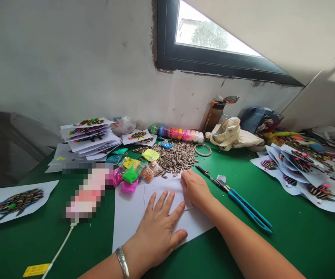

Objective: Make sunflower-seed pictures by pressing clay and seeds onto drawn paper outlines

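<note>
My left hand [162, 228], with a silver bangle [122, 262] at the wrist, lies flat on white paper [126, 221], its fingers spread. At the paper's upper right my right hand [195, 189] rests closed, fingers curled down; what they hold, if anything, is hidden. A smaller rectangle outline shows on the paper under both hands. Just beyond my right fingers lies a pile of striped sunflower seeds [176, 155]. Bags of coloured clay [130, 174] sit on the paper's upper left. To the right lie a black pen [202, 169] and a blue utility knife [249, 209].
Stacked seed-picture sheets [88, 139] stand at the left, more sheets [304, 170] at the right. One seed picture [19, 203] lies near left beside a pixelated item with a cable [59, 248]. A tape roll [202, 150], cloth bag [233, 135] and brown bottle [214, 116] are behind.
</note>
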Demonstrator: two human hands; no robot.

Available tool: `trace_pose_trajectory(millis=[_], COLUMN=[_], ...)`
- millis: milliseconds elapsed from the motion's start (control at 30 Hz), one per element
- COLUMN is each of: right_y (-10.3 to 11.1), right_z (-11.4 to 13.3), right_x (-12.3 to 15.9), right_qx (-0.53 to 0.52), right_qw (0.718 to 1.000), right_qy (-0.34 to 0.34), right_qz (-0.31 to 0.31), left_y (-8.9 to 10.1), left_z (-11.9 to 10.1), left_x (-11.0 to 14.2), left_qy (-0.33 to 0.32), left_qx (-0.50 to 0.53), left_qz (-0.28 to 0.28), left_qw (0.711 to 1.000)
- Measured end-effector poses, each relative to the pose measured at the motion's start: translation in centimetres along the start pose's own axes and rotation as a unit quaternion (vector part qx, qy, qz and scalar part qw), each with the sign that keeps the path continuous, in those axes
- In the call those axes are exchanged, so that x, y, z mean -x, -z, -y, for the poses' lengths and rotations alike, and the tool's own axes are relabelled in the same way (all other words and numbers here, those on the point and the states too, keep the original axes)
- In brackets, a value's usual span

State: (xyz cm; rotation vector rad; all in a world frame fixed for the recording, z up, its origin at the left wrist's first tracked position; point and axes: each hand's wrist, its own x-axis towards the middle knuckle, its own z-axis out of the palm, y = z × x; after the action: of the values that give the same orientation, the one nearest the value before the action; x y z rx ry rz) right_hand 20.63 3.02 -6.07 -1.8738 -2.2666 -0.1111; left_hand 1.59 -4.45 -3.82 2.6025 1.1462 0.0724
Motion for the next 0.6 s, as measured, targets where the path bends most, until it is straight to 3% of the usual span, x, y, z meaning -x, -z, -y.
trace_pose_trajectory(millis=[233,600], right_y=[0.47,0.35], right_z=[0.27,0.62], right_x=[-0.27,0.01], right_qx=[-0.001,-0.015], right_qw=[1.0,1.0], right_qy=[-0.002,-0.003], right_qz=[0.01,-0.025], left_y=[-0.26,-0.59], left_z=[0.16,0.47], left_x=[0.0,-0.1], left_qy=[-0.003,-0.011], left_qx=[-0.002,-0.011], left_qz=[-0.009,-0.016], left_qw=[1.0,1.0])
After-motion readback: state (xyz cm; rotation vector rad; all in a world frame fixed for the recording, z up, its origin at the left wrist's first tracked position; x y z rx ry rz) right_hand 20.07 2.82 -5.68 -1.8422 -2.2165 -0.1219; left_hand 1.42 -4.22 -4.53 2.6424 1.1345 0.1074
